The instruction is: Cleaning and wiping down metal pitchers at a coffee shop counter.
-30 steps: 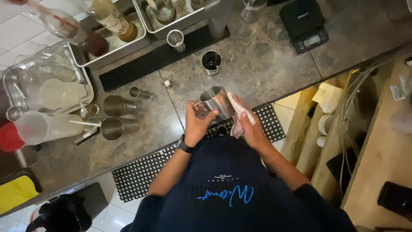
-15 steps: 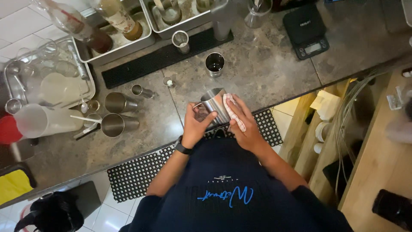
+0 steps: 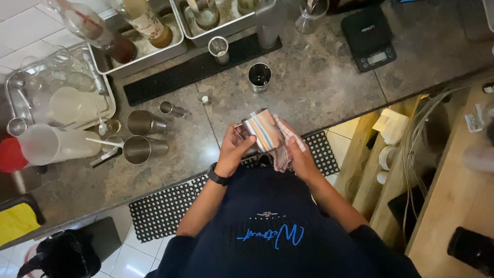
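The table is big, dark stone with pale speckles, and a black rubber mat runs along its far side. On its left sits a metal tray with clear glasses. Near it two steel cups lie tipped over, smooth and round.

The shiny steel jug is held up above the near edge of the table, between both hands. It leans over — its open mouth points away and to the right, its handle to the left.

The left hand is nearer the handle, and its grip is closed around it. The right hand presses a checked red and white cloth against the jug's right side — soft cloth on hard metal, fingers wrapped over it.
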